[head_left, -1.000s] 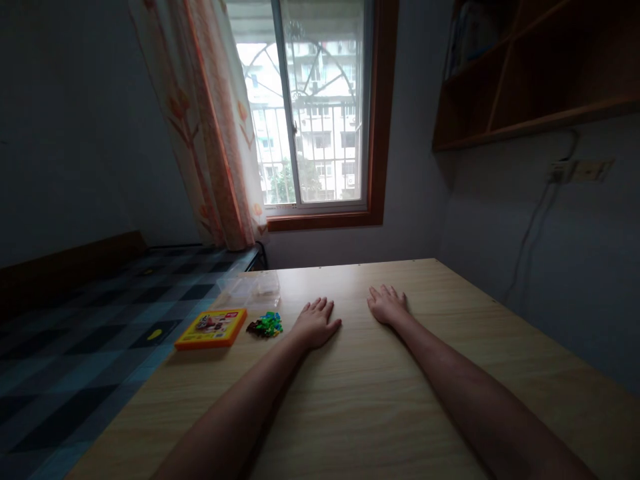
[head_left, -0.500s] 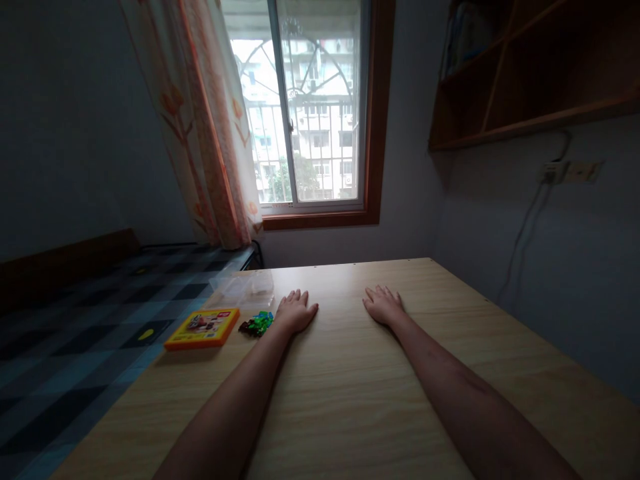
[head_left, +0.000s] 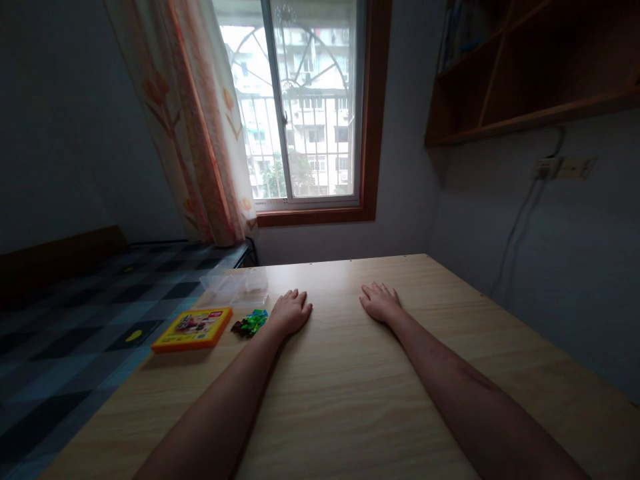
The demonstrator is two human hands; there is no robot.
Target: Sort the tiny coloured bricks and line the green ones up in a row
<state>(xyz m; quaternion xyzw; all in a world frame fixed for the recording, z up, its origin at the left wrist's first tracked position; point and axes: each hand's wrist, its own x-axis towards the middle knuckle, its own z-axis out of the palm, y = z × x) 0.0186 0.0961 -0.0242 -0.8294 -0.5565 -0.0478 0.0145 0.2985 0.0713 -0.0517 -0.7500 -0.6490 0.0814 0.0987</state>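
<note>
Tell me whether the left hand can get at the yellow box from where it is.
Probably yes: the left hand is on the table, with the yellow box off to its left. Only the low pile of small pieces lies between, and the hand could likely pass over it.

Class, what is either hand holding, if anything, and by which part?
Nothing is held: the left hand and right hand both rest on the table.

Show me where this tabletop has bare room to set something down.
Bare tabletop shows between the left hand and right hand, and from the right forearm to the tabletop's right edge. Crowded left of the left hand: colored pieces, yellow box, clear plastic packaging.
</note>
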